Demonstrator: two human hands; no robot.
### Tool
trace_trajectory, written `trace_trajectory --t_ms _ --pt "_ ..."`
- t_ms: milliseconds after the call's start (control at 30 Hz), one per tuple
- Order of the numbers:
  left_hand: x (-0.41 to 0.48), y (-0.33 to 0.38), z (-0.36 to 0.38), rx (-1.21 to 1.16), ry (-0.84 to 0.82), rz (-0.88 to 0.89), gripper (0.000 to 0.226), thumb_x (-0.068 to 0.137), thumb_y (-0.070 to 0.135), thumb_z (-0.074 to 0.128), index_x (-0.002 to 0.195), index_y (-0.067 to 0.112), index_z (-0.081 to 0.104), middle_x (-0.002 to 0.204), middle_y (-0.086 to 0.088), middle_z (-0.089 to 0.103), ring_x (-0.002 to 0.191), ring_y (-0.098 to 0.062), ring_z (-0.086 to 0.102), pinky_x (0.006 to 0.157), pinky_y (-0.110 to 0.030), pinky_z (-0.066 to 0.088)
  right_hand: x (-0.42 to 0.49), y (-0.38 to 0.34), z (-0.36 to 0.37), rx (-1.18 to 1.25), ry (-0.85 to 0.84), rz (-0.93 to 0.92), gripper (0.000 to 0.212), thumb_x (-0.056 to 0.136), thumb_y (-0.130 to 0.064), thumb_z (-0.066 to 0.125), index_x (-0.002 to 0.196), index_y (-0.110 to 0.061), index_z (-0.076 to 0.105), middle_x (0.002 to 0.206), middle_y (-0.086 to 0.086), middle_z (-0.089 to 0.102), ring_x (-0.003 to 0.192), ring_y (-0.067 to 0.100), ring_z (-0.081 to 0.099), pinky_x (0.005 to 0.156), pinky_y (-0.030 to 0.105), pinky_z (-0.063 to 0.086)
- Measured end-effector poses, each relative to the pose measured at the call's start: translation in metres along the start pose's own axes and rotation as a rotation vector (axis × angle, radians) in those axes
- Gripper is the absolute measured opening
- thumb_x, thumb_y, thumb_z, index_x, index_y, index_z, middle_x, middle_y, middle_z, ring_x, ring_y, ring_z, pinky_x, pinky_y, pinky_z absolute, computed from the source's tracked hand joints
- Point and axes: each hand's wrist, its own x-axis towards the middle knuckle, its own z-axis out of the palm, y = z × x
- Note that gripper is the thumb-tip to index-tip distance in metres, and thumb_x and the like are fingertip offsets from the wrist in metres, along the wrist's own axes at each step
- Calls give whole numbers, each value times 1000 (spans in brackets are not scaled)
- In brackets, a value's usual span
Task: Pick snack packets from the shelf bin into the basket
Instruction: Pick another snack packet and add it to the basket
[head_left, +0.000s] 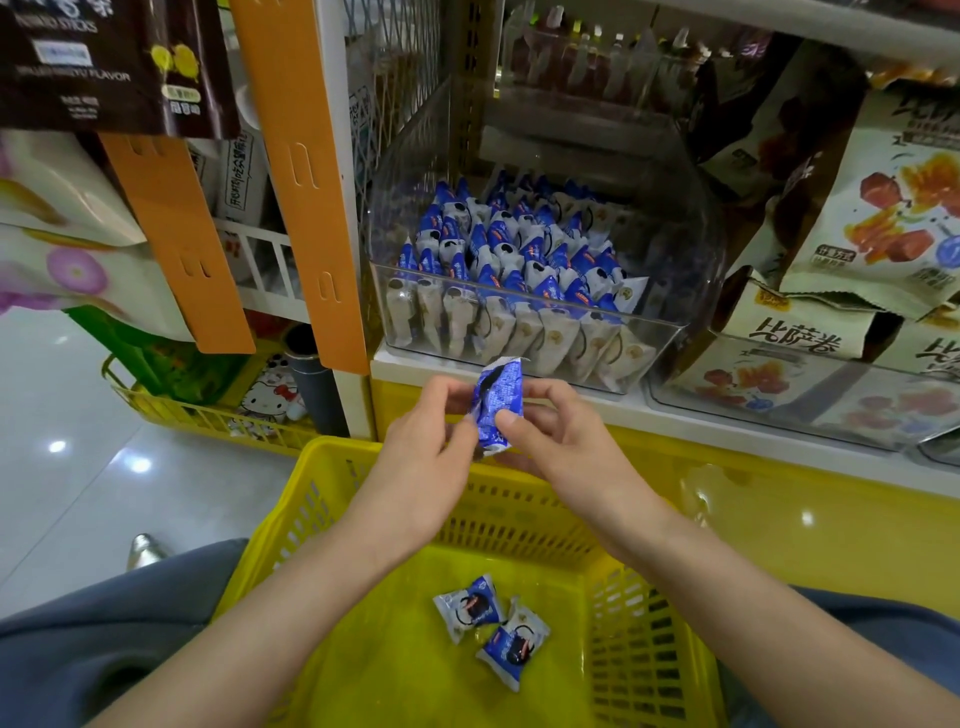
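Glossy pale floor tiles (62, 467) fill the left of the frame in a shop aisle, and a white-edged shelf (415, 370) runs across the middle. At centre, a clear plastic bin (670, 338) sits on the shelf, packed with rows of blue-and-white snack packets (519, 244) standing on end. Just below the shelf's front edge, a person's left hand (431, 436) and right hand (556, 436) meet around one held packet (496, 400), upright between them. The fingers of both hands are curled, thumbs and fingertips pinching the wrapper from either side. The hands hang over the far rim of a yellow slatted basket (332, 462), which fills the lower centre between the person's grey-blue trouser legs (78, 660). Two dropped packets (470, 608) lie touching each other on the basket's floor, with bare yellow plastic around them and the walls well apart. Orange slotted strips (306, 156) hang at upper left, just beside the bin's left wall. Large printed snack bags (883, 208) crowd the shelf at the right. A smaller yellow basket (208, 418) stands on the tiles at the left, near the shelf's foot.
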Motion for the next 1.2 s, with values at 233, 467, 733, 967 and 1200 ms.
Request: trace_trajectory --t_ms 233,467,733,967,1200 --pt "0 -1 -3 195 42 56 19 96 17 43 109 30 48 97 7 65 77 -2 60 65 -13 46 2 5 3 -74 10 -66 23 91 -10 55 111 -17 47 114 4 62 94 12 65 76 23 56" --pt "-2 2 -9 549 132 289 20 96 25 40 104 14 54 73 -3 60 63 -21 55 54 -38 44 3 8 2 -318 -36 -166 23 91 -13 56 109 -23 45 108 -11 58 99 -1 58 88 16 48" --pt "11 2 -11 434 153 135 38 93 9 42 61 26 32 51 4 41 46 -11 37 48 -28 27 1 12 3 -409 -62 -209 25 91 -15 56 110 -25 44 106 -16 56 99 -4 55 84 8 46" --pt "5 11 -1 -292 -158 -136 32 82 49 48 101 27 59 92 9 70 89 -2 64 79 -22 52 6 12 -3 -460 208 -274 43 77 -29 72 106 -30 41 100 -18 53 88 -6 52 74 6 43" --pt "12 13 1 -343 69 -201 13 96 24 42 104 24 53 100 -6 67 86 -16 66 77 -36 55 4 8 1 -550 152 -330 63 70 -29 78 123 -18 44 112 -8 49 103 1 49 89 10 40"
